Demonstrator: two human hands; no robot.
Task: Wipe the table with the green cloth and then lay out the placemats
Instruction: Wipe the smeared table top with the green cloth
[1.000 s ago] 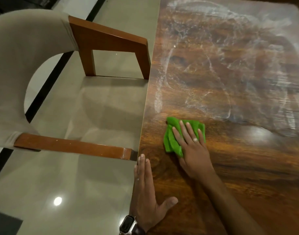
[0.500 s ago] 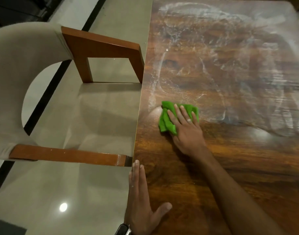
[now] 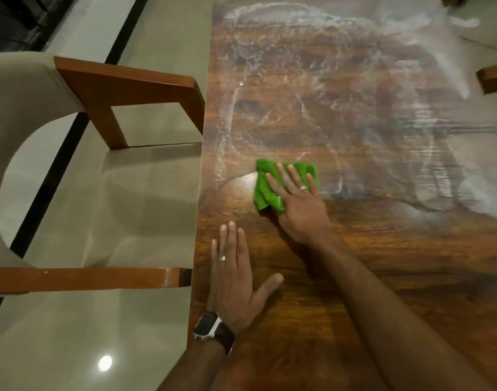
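Green cloth lies bunched on the wooden table, near the table's left edge and a little beyond the left hand; the right hand presses it flat with straight, spread fingers, not curled around it. The left hand rests on the table close to that same edge, fingers straight, thumb out, holding nothing. I judge the cloth soft, light and limp; it will fold and crumple under the palm, so a flat press on its middle should keep it moving as one piece; its free corner beside the fingers may drag behind. White smears cover the far part of the table beyond the cloth; the wiping seems not finished. No placemats are in view; a chair stands just beside the table's left edge.
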